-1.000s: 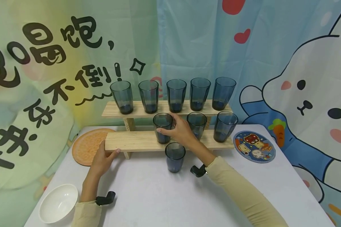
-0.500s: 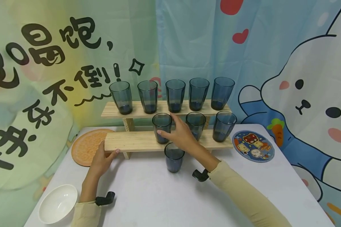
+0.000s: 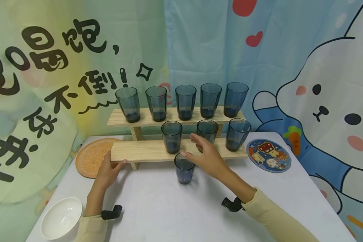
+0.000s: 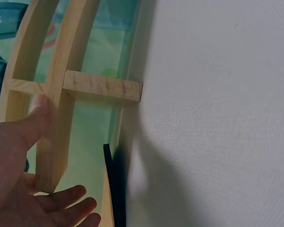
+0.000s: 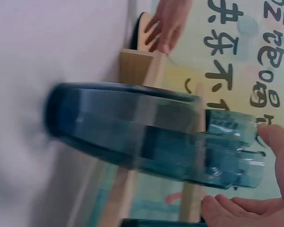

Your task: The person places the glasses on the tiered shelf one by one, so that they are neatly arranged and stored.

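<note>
My left hand (image 3: 106, 174) holds the left end of the two-tier wooden shelf's lower board (image 3: 139, 151). In the left wrist view, the thumb (image 4: 35, 120) lies against the wood and some fingers stick out past the board's end. My right hand (image 3: 210, 159) is spread and holds nothing, just right of and above a blue-tinted drinking glass (image 3: 184, 174) upright on the table before the shelf. Three similar glasses stand on the lower board: one near the middle (image 3: 171, 139), another partly behind my right hand (image 3: 207, 129), one at the right (image 3: 237, 136).
Several matching glasses (image 3: 186, 102) line the upper board (image 3: 142, 117). A round orange mat (image 3: 90, 159) lies at the left and a blue cartoon mat (image 3: 269, 156) at the right. A white bowl (image 3: 62, 218) sits front left on the white table (image 3: 169, 211).
My right hand has let go of the middle glass on the lower board and come back down and right toward the front glass. My left hand stays on the shelf.
</note>
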The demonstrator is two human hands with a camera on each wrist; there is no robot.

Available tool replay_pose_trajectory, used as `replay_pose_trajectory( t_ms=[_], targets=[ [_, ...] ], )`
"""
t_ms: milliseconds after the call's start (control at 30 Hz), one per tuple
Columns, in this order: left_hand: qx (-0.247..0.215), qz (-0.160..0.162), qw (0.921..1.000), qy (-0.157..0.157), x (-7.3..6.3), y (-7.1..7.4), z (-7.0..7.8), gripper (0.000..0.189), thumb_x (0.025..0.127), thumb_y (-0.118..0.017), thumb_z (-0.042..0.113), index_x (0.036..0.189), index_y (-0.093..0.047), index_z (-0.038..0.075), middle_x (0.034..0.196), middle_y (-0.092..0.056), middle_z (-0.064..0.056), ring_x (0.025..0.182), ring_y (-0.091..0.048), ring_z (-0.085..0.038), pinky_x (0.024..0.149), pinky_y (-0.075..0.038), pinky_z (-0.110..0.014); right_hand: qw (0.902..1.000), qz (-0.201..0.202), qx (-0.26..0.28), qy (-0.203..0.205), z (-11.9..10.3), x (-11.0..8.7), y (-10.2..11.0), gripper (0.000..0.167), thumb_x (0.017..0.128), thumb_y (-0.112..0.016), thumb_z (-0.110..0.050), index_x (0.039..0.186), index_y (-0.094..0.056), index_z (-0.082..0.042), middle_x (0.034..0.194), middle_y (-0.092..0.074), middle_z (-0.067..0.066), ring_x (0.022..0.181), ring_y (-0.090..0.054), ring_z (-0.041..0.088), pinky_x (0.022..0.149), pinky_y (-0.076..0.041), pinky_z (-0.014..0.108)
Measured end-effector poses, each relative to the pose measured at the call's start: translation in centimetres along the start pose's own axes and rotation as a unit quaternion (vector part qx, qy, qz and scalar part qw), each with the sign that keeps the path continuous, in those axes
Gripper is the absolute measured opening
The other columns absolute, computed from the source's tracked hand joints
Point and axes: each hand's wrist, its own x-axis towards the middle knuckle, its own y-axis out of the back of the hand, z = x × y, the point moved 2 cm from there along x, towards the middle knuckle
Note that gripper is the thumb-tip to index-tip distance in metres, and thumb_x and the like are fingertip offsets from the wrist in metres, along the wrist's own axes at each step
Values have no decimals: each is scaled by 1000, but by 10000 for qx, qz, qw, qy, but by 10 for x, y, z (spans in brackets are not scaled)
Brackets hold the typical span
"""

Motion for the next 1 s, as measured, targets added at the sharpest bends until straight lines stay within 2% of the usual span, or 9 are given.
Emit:
replay_pose_trajectory(
  t_ms=[200, 333, 433, 567, 733, 1000],
  targets=[
    [44, -8, 10000, 36, 0, 0, -1, 92, 108, -60, 40, 166, -4, -3, 167, -22, -35, 156, -22, -52, 125, -22, -66, 9999, -71, -41, -99, 24, -12, -12, 96, 88, -85, -50, 163, -38, -13, 164, -45, 9, 152, -44, 30, 123, -38, 46],
    [26, 15, 10000, 17, -1, -1, 0, 92, 108, -61, 40, 166, -4, -3, 168, -22, -35, 156, -22, -52, 125, -22, -66, 9993, -95, -302, -189, 36, -15, -24, 97, 85, -87, -54, 161, -42, -13, 163, -46, 9, 150, -46, 34, 118, -42, 54],
    [-36, 31, 10000, -31, -2, -1, 0, 91, 108, -61, 40, 166, -6, -2, 168, -23, -34, 156, -24, -52, 125, -22, -66, 9994, -52, -299, -158, 43, -16, -31, 95, 85, -87, -51, 160, -44, -12, 162, -47, 10, 148, -47, 36, 113, -45, 58],
    [-42, 61, 10000, -53, -1, 0, 0, 88, 108, -61, 38, 167, -8, -1, 168, -23, -34, 156, -24, -51, 125, -22, -66, 9999, 51, -71, -56, 51, -16, -36, 92, 85, -89, -45, 159, -45, -12, 160, -49, 10, 144, -51, 34, 112, -48, 57],
    [2, 53, 10000, -22, 0, 0, 0, 89, 108, -61, 39, 167, -8, -1, 168, -22, -33, 157, -22, -51, 125, -21, -66, 9997, 134, 197, -2, 57, -15, -39, 90, 85, -91, -39, 157, -46, -10, 156, -52, 8, 141, -54, 30, 115, -46, 52],
    [-28, 77, 9999, -62, -1, 0, -2, 87, 108, -61, 39, 167, -10, -1, 168, -24, -33, 156, -23, -50, 125, -21, -65, 9994, 135, 245, -179, 65, -14, -45, 93, 84, -91, -42, 157, -45, -7, 152, -55, 11, 140, -53, 33, 113, -47, 55]
  ],
)
